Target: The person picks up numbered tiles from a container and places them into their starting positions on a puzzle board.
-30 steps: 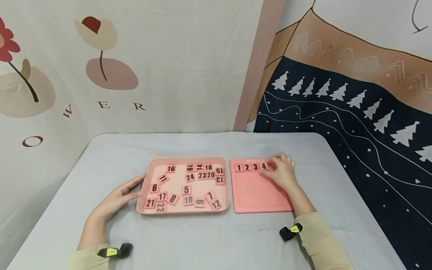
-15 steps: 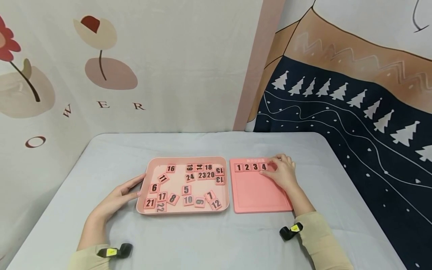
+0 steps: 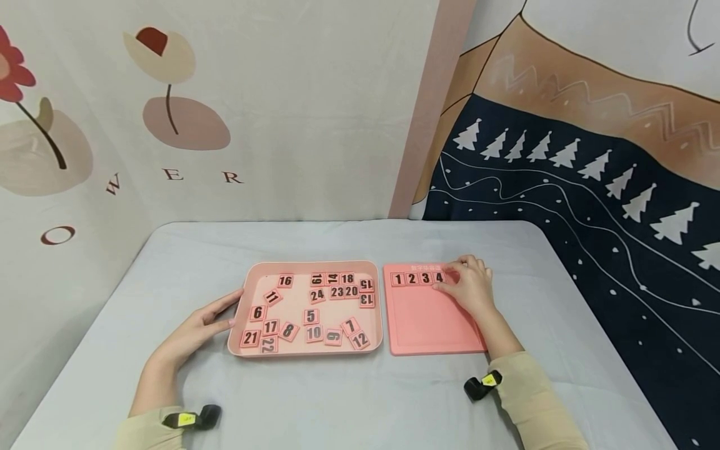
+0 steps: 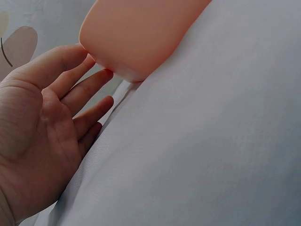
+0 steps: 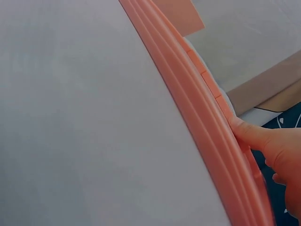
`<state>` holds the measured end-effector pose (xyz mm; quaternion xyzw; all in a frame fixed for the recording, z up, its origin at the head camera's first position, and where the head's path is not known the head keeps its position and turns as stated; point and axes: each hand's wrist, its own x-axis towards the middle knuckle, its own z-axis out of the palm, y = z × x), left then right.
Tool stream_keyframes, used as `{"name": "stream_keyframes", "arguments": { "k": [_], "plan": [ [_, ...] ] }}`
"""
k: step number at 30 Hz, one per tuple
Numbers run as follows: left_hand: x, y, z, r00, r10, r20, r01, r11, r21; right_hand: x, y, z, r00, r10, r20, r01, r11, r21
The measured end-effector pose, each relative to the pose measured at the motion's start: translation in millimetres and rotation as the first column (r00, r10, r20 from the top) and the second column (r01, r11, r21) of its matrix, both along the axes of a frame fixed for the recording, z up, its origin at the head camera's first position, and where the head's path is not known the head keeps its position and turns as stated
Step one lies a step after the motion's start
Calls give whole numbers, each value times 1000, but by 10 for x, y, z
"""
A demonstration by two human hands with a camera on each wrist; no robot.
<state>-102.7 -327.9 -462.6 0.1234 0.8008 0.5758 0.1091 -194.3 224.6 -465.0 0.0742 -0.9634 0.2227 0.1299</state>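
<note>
Left hand [image 3: 194, 328]: lying spread, touching tray [image 3: 294, 299] between hands. Right hand [image 3: 471, 287]: pinching tile 4 [image 3: 439, 278] on board [image 3: 433, 319] beneath. Nothing visibly shifting since second ago; placement seemingly pausing.

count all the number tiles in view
24: 20 scattered tiles in the tray, and tiles 1 to 4 in a row along the top of the board; the right hand may hide more.

The head view is bright, wrist views dimmer.
</note>
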Motion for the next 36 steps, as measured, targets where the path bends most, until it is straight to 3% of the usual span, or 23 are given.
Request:
{"name": "stream_keyframes", "arguments": {
  "k": [4, 10, 14, 20, 29, 36],
  "plan": [
    [2, 12, 9, 1000, 2, 2, -2, 1000, -3, 22, -61, 96, 999, 32, -36, -32, 999, -8],
    [1, 13, 13, 1000, 3, 4, -3, 1000, -9, 98, -373, 375, 985, 131, -109, -138, 989, -57],
    [-3, 10, 8, 1000, 1, 5, -1, 1000, -4, 165, -676, 486, 966, 218, -142, -230, 971, -72],
    [-4, 5, 3, 1000, -1, 2, 1, 1000, -4, 275, -1129, 577, 917, 375, -140, -384, 922, -48],
    [3, 1, 10, 1000, 0, 1, 0, 1000, -11, 368, -1658, 517, 846, 529, -68, -525, 849, 65],
    [5, 6, 16, 1000, 2, 0, -2, 1000, -16, 353, -1938, 367, 811, 584, 22, -580, 800, 151]
  ]
}}
